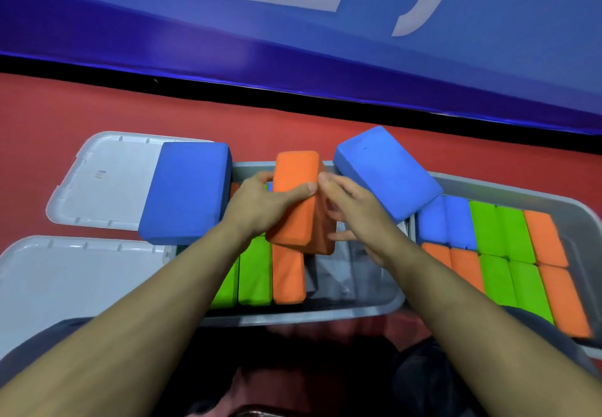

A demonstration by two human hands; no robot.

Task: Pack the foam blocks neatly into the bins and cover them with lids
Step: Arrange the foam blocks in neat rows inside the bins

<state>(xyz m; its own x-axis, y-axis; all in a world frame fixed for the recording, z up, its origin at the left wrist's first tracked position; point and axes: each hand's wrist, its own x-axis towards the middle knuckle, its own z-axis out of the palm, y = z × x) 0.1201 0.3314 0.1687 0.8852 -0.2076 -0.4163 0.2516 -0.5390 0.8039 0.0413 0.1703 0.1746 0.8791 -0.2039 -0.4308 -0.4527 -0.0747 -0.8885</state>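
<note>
Both hands hold an orange foam block (294, 172) above the middle grey bin (325, 314). My left hand (264, 203) grips its left side with the thumb across the front. My right hand (351, 211) grips its right side. Inside this bin stand green blocks (255, 273) and an orange block (288, 276); its right part shows bare grey floor. A blue block (187, 192) leans at the bin's left end. Another blue block (386, 170) lies tilted across the gap to the right bin (508, 188), which is packed with blue, green and orange blocks.
Two grey lids lie on the red surface at the left, one at the back (107, 182) and one nearer (75, 279). A blue banner with white shapes (293, 25) runs along the far edge behind a black strip.
</note>
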